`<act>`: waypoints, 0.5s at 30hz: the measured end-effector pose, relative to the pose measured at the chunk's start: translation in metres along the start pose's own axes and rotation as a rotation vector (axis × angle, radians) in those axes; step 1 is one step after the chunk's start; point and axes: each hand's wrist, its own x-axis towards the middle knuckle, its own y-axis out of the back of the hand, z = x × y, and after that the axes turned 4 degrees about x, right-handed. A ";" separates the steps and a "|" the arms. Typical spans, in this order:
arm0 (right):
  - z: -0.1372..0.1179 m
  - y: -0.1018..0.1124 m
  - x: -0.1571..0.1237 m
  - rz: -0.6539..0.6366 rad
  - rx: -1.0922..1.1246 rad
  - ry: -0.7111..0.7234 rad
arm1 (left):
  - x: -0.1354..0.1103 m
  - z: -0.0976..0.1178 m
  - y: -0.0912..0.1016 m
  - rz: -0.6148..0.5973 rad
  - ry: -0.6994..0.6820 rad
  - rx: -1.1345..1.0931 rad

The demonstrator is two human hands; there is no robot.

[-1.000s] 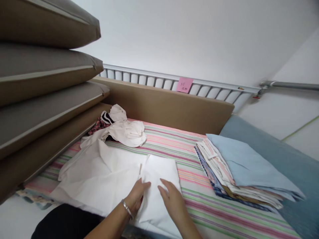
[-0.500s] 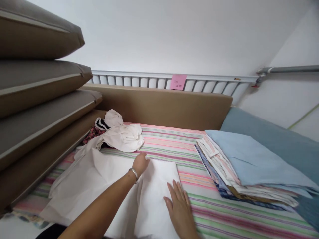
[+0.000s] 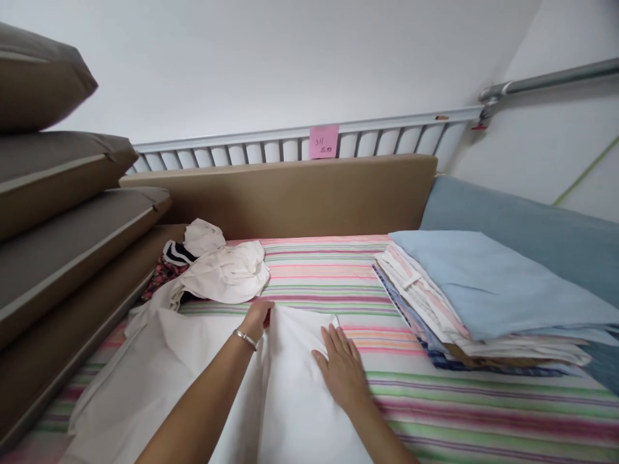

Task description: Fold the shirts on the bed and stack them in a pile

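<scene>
A large white cloth [image 3: 296, 386] lies partly folded in front of me, smooth on its right part and loosely creased on the left. My left hand [image 3: 257, 317], with a silver bracelet at the wrist, is closed on the cloth's far edge and lifts it slightly there. Flat against the cloth's right side rests my right hand [image 3: 342, 368], fingers stretched out. Beyond the left hand is a crumpled off-white garment [image 3: 232, 274], with a dark red patterned cloth [image 3: 162, 276] beside it.
A striped sheet [image 3: 411, 399] covers the surface. To the right sits a stack of folded clothes with a light blue cloth [image 3: 498, 283] on top. Several brown cushions [image 3: 62, 258] are piled at the left. A brown padded board [image 3: 309, 196] stands before the radiator [image 3: 232, 151].
My left hand has closed on the cloth's far edge and raised it a little. My right hand has slid farther up along the right side. The view has shifted slightly.
</scene>
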 end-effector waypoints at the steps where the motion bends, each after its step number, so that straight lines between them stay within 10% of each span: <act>1: 0.000 0.001 0.000 0.002 -0.007 0.000 | -0.002 -0.001 -0.002 0.023 0.015 -0.065; 10: 0.003 -0.004 0.004 0.081 0.032 0.028 | -0.037 0.008 0.026 0.318 -0.167 -0.375; 15: 0.035 0.004 0.011 0.212 0.434 -0.122 | -0.102 -0.043 0.049 0.265 -0.558 0.002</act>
